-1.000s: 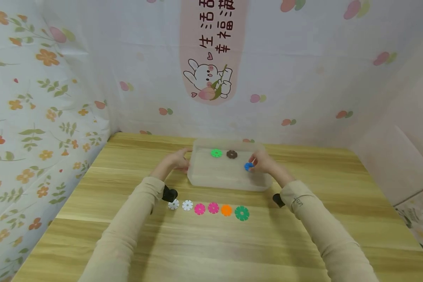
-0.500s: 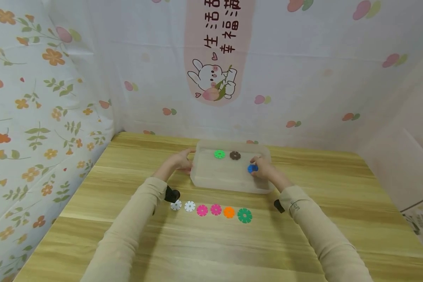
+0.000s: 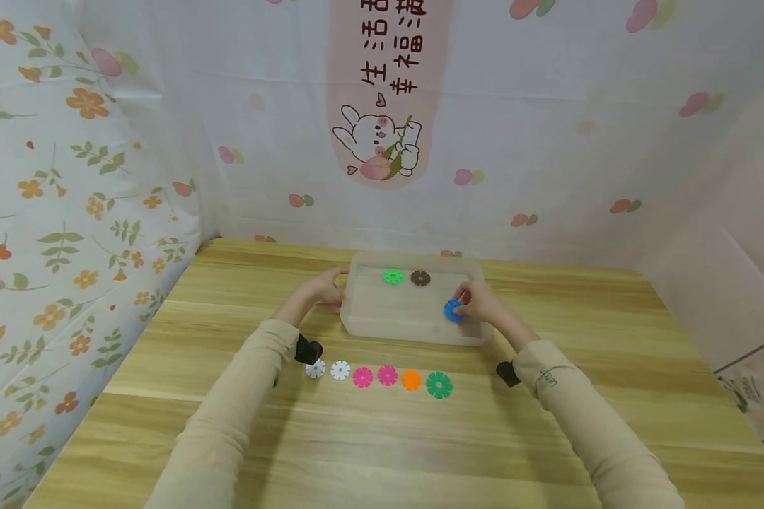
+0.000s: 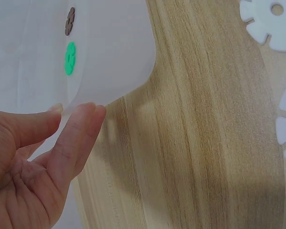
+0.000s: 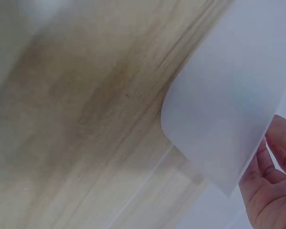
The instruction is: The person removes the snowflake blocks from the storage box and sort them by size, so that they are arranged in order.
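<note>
In the head view a translucent shallow plastic box (image 3: 388,329) sits on the wooden table. My left hand (image 3: 321,288) is at its left end; the left wrist view shows that hand's fairly straight fingers (image 4: 69,138) right at the box wall. Over the box's right part my right hand (image 3: 480,300) pinches a blue notched plastic disc (image 3: 452,310) between thumb and fingers, its flat face turned toward the camera. In the right wrist view the box wall hides the disc and the fingertips. A bright green disc (image 3: 392,276) and a brown disc (image 3: 420,278) lie inside the box.
In front of the box runs a row of notched discs: two white, one of them a white disc (image 3: 340,370), two pink, one of them a pink disc (image 3: 387,375), an orange disc (image 3: 410,379) and a larger dark green disc (image 3: 439,385). A patterned cloth (image 3: 261,141) hangs behind.
The blue disc, held in my right hand, has tilted so that its round face shows more fully. My left hand stays at the box's left end.
</note>
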`<state>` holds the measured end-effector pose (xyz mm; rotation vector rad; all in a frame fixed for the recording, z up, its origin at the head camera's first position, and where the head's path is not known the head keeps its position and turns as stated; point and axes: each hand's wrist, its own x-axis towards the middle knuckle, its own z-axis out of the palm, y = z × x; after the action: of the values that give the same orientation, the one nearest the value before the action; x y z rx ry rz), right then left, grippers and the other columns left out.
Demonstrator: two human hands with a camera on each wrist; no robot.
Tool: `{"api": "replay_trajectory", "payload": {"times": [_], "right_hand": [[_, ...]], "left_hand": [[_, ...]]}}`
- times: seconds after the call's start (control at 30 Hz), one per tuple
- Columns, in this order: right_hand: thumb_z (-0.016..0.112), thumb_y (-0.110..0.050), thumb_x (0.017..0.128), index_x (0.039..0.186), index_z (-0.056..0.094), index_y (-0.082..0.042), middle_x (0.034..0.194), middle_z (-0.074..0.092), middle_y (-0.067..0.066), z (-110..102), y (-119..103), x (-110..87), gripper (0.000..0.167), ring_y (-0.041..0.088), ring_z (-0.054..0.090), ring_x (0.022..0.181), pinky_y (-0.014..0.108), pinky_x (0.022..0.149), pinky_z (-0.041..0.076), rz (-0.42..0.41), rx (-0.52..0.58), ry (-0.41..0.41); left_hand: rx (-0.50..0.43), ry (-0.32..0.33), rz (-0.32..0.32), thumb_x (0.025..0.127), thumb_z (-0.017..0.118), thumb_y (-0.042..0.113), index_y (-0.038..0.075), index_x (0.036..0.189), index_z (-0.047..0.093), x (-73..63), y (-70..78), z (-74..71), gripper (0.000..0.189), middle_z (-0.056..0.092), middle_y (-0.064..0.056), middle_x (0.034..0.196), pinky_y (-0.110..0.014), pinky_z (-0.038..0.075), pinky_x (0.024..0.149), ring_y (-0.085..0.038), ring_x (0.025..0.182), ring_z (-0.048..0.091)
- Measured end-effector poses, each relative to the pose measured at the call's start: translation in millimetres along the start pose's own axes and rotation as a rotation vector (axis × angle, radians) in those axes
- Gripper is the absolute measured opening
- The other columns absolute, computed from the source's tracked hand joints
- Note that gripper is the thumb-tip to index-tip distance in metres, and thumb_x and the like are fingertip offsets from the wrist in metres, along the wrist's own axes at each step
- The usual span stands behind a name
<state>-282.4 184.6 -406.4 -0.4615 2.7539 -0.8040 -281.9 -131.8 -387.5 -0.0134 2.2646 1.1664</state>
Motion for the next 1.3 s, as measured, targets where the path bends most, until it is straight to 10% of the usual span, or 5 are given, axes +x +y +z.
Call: {"api": "replay_trajectory", "payload": {"times": [0.67, 1.3], "right_hand": [[0.066, -0.005, 0.082, 0.096, 0.059, 0.007, 0.079, 0.055, 0.008, -24, -11, -53.8, 0.019, 0.015, 0.054, 0.068, 0.04, 0.066, 0.056, -0.032, 0.254, -0.035], [0.071, -0.01, 0.078, 0.09, 0.063, 0.005, 0.07, 0.06, 0.0, 6, 5, -97.7, 0.021, 0.009, 0.053, 0.063, 0.022, 0.057, 0.05, 0.013, 0.319, -0.32]], "left_hand": [[0.002, -0.017, 0.014, 0.092, 0.041, -0.006, 0.013, 0.148, 0.008, -4.1, 3.6, -1.1, 0.067, 0.043, -0.029, 0.131, -0.029, 0.056, 0.072, -0.032, 0.103, 0.059], [-0.016, -0.033, -0.003, 0.093, 0.043, -0.003, 0.015, 0.148, 0.007, -1.9, 2.7, -0.9, 0.068, 0.046, -0.027, 0.129, -0.032, 0.056, 0.078, -0.032, 0.106, 0.058]]}}
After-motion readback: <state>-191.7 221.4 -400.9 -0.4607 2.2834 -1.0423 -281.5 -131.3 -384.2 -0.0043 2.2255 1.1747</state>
